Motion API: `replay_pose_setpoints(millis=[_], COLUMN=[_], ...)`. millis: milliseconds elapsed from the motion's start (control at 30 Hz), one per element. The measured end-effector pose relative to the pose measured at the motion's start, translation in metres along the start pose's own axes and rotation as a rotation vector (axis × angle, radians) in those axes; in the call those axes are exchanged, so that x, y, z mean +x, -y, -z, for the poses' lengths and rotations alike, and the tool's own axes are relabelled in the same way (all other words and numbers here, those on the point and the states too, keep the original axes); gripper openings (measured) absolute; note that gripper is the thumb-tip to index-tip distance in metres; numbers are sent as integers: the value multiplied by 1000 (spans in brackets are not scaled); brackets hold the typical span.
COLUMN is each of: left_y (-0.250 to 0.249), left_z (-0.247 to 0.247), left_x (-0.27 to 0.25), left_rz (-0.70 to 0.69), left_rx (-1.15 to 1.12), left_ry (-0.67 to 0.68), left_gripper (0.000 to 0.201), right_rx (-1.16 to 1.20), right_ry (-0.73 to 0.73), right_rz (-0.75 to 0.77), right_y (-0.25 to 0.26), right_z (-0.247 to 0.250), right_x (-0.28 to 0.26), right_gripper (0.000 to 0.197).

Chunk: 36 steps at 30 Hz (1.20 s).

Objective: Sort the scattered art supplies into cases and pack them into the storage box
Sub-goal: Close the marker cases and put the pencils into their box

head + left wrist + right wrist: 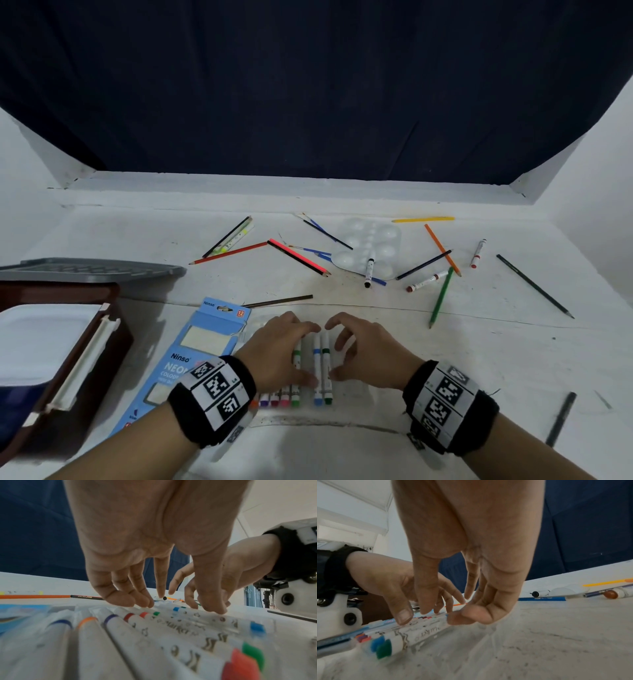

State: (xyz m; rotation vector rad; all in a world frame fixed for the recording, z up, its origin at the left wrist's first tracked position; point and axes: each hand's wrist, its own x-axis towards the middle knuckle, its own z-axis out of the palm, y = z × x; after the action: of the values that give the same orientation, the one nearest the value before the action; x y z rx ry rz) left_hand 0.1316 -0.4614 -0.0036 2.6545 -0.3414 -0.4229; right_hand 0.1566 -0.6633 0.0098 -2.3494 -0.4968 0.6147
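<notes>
A row of white markers [279,399] with coloured ends lies side by side in a clear plastic case at the table's front centre. My left hand [277,346] arches over that row, fingertips [126,600] down on the barrels. A blue marker [317,370] and a green marker [327,370] lie just right of the row with a small gap between. My right hand [363,346] stands at their right side, fingers loosely curled, fingertips [455,619] against the green marker [384,649] and thumb at its near end. Neither hand lifts anything.
A blue Ninso pencil box [191,356] lies left of the markers. A brown storage box [85,363] and grey lid [92,270] are at far left. Several pencils, brushes and markers [426,281] surround a white palette [370,246] farther back. A black pen [561,418] lies front right.
</notes>
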Motion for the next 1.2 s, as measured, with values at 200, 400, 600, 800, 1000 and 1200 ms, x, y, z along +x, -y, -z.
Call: replay_pose_setpoints(millis=[200,400,600,800,1000,1200], left_y=[4,0,-3,-4,-9,-11], left_z=[-3,-3,-5,-2,3,11], left_x=[8,12,11,12,16,17], left_rz=[25,30,36,45,53,53], left_rx=[170,219,265,261,307,266], left_ry=[8,-2,-37,-8,41,107], left_gripper=[82,78,73,73,70,75], right_rx=[-225,-323,-415,-427,-410,-129], right_ry=[27,62,-22,-2,-25,-232], right_rz=[94,64,36,0,11,84], right_y=[12,19,14,8,2,-10], right_z=[-3,-5,-13,-10,-13,-7], right_x=[-2,0,4,12,11,-6], right_gripper=[70,67,70,79,78,56])
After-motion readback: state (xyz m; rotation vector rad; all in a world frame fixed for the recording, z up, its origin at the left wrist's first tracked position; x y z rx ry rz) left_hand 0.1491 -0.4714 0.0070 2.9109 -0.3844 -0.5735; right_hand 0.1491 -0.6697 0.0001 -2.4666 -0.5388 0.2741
